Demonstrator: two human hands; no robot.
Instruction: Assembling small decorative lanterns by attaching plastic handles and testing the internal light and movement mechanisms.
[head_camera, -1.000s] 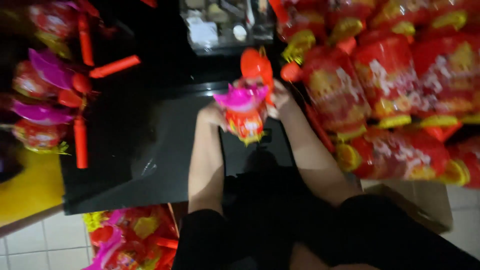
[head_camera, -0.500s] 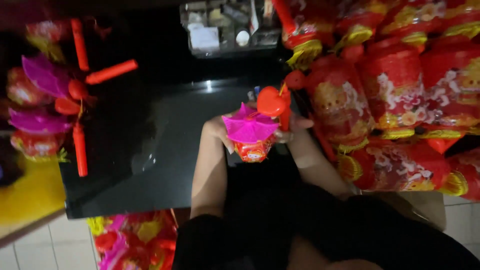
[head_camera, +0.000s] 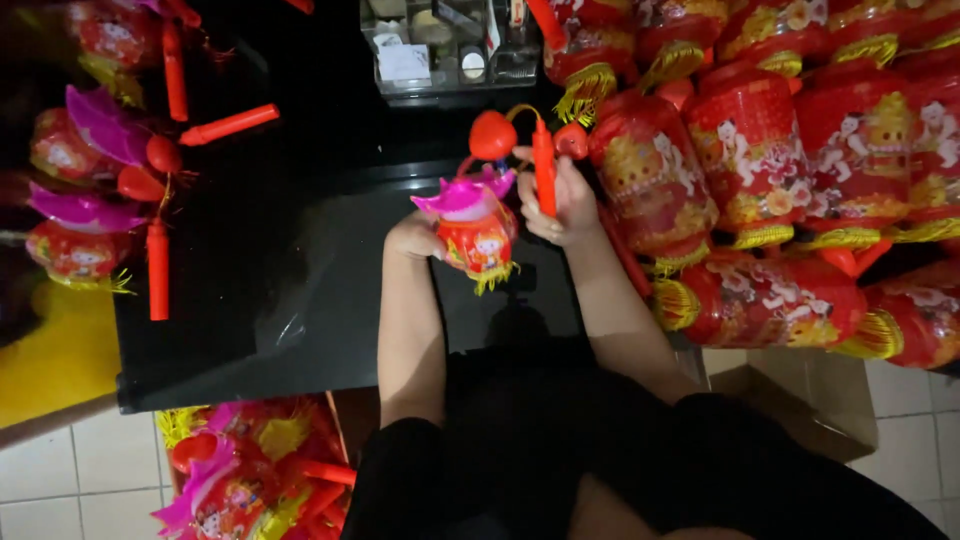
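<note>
My left hand (head_camera: 415, 238) holds a small red paper lantern (head_camera: 476, 238) with a pink petal top and yellow fringe, just above the black table (head_camera: 270, 300). My right hand (head_camera: 562, 200) grips the lantern's red plastic handle stick (head_camera: 544, 176) upright. A red heart-shaped piece (head_camera: 492, 135) hangs from a wire at the stick's top, over the lantern.
Large red and gold lanterns (head_camera: 780, 170) are piled at the right. Finished small lanterns with red sticks (head_camera: 110, 190) lie at the table's left. A clear box of small parts (head_camera: 440, 50) stands at the back. More lanterns fill a carton (head_camera: 250, 470) on the tiled floor.
The lantern now hangs lower and tilted by my left hand. My right hand has raised the red stick upright, with the heart piece now above the lantern.
</note>
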